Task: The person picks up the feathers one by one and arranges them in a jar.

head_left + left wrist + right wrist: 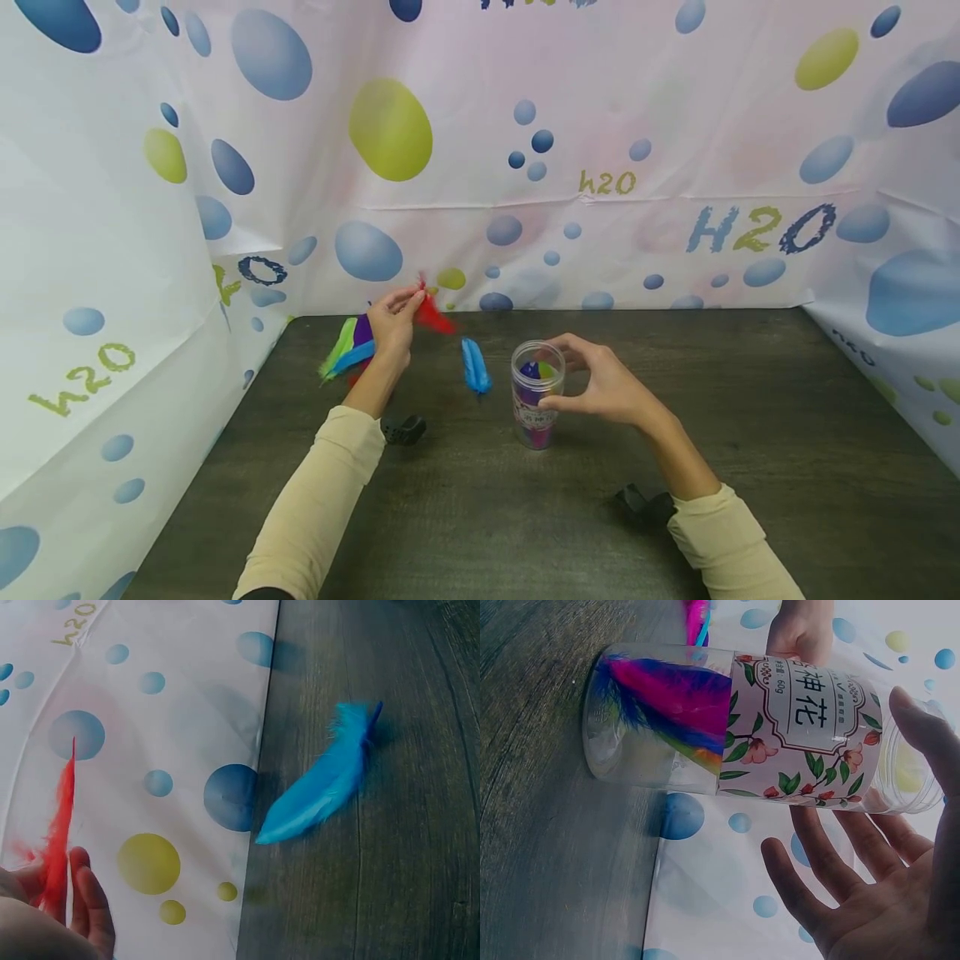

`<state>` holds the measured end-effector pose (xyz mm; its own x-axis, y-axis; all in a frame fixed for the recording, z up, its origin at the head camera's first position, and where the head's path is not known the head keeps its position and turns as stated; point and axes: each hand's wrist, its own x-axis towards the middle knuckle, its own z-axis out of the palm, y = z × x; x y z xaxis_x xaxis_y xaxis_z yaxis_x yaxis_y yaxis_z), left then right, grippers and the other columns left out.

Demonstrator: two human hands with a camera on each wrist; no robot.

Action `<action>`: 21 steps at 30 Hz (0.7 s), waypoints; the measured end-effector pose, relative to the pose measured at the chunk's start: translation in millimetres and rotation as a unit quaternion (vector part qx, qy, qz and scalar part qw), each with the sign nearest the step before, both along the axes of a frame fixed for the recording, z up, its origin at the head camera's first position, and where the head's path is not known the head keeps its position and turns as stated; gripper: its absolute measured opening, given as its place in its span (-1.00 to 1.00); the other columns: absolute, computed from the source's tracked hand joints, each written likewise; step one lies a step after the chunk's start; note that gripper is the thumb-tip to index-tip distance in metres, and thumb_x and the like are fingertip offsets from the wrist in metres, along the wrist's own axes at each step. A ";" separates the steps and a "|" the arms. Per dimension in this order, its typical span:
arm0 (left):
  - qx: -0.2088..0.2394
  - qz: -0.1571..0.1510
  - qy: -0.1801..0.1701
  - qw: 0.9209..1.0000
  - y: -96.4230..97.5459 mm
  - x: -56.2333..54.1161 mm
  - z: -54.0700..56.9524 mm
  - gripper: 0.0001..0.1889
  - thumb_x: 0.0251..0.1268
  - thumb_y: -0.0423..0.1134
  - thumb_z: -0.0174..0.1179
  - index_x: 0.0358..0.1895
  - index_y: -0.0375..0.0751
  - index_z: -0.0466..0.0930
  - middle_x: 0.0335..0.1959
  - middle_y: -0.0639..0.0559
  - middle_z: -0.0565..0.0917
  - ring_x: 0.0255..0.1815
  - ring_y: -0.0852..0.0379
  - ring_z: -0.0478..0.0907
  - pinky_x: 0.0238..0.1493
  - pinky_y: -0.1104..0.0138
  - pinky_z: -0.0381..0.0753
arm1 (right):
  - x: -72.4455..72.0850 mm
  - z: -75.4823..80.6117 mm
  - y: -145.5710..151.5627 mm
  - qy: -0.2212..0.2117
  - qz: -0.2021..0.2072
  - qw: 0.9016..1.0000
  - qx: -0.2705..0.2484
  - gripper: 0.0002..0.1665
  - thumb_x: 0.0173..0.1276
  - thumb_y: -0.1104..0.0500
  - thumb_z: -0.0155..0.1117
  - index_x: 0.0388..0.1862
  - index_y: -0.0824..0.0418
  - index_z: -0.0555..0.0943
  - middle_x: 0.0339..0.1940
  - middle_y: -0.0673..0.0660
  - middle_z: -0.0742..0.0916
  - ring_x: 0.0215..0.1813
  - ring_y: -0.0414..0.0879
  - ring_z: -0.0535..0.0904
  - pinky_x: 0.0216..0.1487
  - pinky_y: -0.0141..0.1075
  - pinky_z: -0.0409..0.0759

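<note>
My left hand (393, 325) pinches a red feather (433, 315) between thumb and fingertips, above the far left of the table. In the left wrist view the red feather (60, 825) stands upright, its thin tip pointing up. My right hand (603, 383) holds a clear plastic jar (537, 396) from its right side, thumb in front and fingers reaching behind. The jar stands upright with its mouth uncovered. Through its wall in the right wrist view show feathers (675, 697) in pink, blue-purple and yellow. A label with flowers (802, 727) wraps the jar.
A blue feather (476, 367) lies on the dark wooden table (480, 517) between the left hand and the jar. Green, purple, blue and red feathers (347, 354) lie partly behind the left wrist. A white sheet with bubble prints (465, 150) hangs along the back and sides.
</note>
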<state>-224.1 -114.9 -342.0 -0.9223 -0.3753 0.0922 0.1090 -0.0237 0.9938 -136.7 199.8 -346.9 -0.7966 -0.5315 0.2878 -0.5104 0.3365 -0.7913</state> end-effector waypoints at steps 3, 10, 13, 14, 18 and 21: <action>-0.002 -0.002 -0.026 1.000 -1.0 1.5 1.7 -0.75 0.45 -0.25 0.33 0.03 -0.36 0.72 -0.13 0.00 0.80 -0.16 0.24 0.67 0.01 0.43 0.69 | -0.5 -0.4 0.1 0.001 0.000 1.000 0.001 -0.24 0.18 0.17 0.62 0.32 0.29 0.50 0.13 0.28 0.72 0.15 0.30 0.69 0.17 0.24 0.64; -0.003 -0.007 -0.057 0.998 -2.5 4.2 4.7 -0.73 0.43 -0.24 0.36 0.03 -0.38 0.72 -0.16 0.07 0.70 -0.11 0.17 0.57 -0.03 0.44 0.64 | -0.3 0.1 0.5 0.002 -0.003 1.000 0.001 -0.23 0.17 0.16 0.62 0.31 0.29 0.49 0.13 0.27 0.72 0.16 0.34 0.67 0.17 0.25 0.64; 0.010 -0.005 -0.051 0.999 -2.7 4.4 5.4 -0.71 0.39 -0.31 0.38 0.03 -0.47 0.72 -0.27 0.12 0.70 -0.14 0.16 0.57 0.02 0.39 0.65 | 0.0 0.2 0.7 0.006 -0.003 1.000 0.003 -0.23 0.17 0.16 0.62 0.31 0.30 0.50 0.13 0.29 0.72 0.15 0.29 0.69 0.16 0.23 0.65; 0.017 -0.005 -0.050 0.999 -3.1 4.0 5.4 -0.71 0.38 -0.33 0.39 0.03 -0.48 0.72 -0.31 0.14 0.70 -0.16 0.16 0.58 0.03 0.38 0.66 | 0.1 0.2 0.7 0.006 -0.002 1.000 0.003 -0.23 0.17 0.17 0.62 0.31 0.30 0.50 0.13 0.30 0.72 0.15 0.29 0.69 0.16 0.23 0.65; 0.040 -0.004 -0.040 0.998 -3.3 3.2 6.1 -0.78 0.33 -0.40 0.41 -0.06 -0.49 0.75 -0.36 0.12 0.72 -0.21 0.14 0.60 0.09 0.30 0.69 | 0.3 0.4 0.5 0.003 0.001 1.000 -0.002 -0.25 0.18 0.16 0.62 0.31 0.29 0.50 0.13 0.29 0.72 0.15 0.30 0.69 0.17 0.26 0.63; 0.065 -0.010 -0.035 0.997 -2.8 3.4 8.0 -0.79 0.31 -0.46 0.40 -0.04 -0.50 0.73 -0.36 0.12 0.74 -0.23 0.19 0.66 0.06 0.35 0.71 | 0.8 0.7 0.4 -0.002 0.003 1.000 -0.004 -0.25 0.18 0.16 0.62 0.30 0.29 0.50 0.13 0.27 0.72 0.16 0.30 0.68 0.18 0.29 0.61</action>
